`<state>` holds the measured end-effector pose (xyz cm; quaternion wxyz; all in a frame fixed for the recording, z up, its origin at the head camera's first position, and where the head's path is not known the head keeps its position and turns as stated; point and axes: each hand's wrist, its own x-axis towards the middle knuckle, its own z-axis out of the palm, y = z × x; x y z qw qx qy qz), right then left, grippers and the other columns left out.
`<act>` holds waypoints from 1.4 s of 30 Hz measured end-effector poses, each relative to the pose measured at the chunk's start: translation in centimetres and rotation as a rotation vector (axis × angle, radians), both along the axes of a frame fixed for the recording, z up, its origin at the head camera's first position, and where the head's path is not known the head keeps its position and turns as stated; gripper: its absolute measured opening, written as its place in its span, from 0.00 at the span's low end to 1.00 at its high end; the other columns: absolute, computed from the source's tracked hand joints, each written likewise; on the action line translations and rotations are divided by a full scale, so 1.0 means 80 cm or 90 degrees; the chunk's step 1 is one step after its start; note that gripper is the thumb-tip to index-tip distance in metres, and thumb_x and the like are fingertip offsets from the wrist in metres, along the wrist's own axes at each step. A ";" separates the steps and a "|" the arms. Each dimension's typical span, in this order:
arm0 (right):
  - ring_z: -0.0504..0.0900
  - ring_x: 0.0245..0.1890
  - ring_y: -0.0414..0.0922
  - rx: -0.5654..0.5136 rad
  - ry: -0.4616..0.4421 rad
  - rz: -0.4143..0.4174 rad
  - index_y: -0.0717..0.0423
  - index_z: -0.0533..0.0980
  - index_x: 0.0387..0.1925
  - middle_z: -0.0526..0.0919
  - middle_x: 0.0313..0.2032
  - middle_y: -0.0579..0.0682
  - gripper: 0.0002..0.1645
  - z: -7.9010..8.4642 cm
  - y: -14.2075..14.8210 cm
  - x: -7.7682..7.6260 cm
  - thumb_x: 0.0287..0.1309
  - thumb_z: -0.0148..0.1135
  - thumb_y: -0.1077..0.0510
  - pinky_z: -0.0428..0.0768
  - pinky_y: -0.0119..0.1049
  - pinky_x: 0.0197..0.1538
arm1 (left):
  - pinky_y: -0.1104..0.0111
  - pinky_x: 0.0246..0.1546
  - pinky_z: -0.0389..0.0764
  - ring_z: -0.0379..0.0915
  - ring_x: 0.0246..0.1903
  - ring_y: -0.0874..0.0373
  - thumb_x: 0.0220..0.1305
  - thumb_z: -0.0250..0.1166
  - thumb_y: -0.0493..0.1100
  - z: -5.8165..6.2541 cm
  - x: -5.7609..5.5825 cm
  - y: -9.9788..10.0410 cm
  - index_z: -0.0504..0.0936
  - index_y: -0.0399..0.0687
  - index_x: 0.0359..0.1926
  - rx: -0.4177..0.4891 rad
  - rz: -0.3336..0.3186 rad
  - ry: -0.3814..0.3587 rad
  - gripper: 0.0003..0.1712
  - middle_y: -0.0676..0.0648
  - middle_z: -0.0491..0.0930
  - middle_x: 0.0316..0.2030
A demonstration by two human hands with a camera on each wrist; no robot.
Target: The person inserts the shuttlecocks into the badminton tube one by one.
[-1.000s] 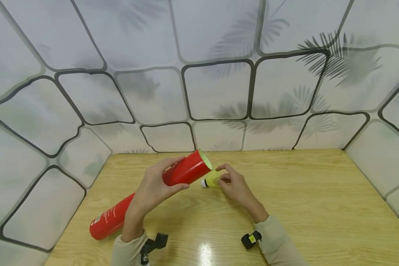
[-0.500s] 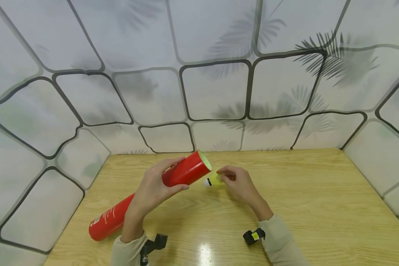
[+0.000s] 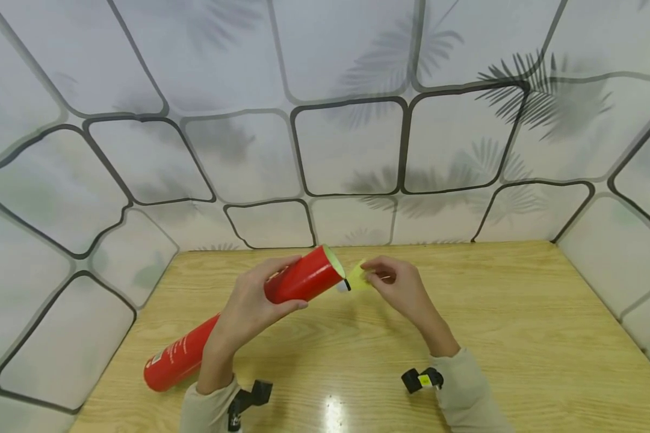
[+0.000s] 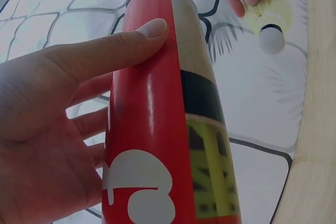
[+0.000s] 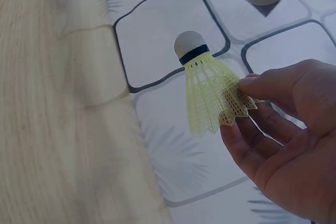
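Note:
My left hand (image 3: 249, 304) grips a red shuttlecock tube (image 3: 311, 276), tilted so its uncovered end points up and to the right. A see-through strip down the tube's side, in the left wrist view, shows yellow mesh inside. My right hand (image 3: 403, 288) pinches a yellow shuttlecock (image 5: 212, 90) by the edge of its skirt, thumb on one side and fingers on the other. Its white cork with a black band points at the tube's mouth and overlaps the rim in the head view. The tube's lower end passes behind my left wrist.
The wooden table (image 3: 520, 325) stretches beneath both hands. A patterned wall (image 3: 352, 150) with stone-like outlines and leaf shapes closes off the back and both sides. Dark camera mounts sit at both wrists.
My right hand has taken hold of the shuttlecock by its skirt and raised it off the table, its cork now beside the tube's mouth. The left hand and tube hold still.

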<state>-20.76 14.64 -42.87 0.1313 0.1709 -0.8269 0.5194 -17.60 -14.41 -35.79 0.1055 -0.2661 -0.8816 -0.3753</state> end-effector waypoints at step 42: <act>0.84 0.43 0.41 -0.072 0.117 -0.047 0.58 0.84 0.48 0.86 0.46 0.50 0.11 0.079 0.020 0.045 0.65 0.68 0.67 0.82 0.28 0.46 | 0.55 0.48 0.83 0.78 0.52 0.52 0.51 0.83 0.40 -0.003 0.000 0.009 0.76 0.49 0.68 -0.003 -0.024 -0.020 0.43 0.49 0.81 0.58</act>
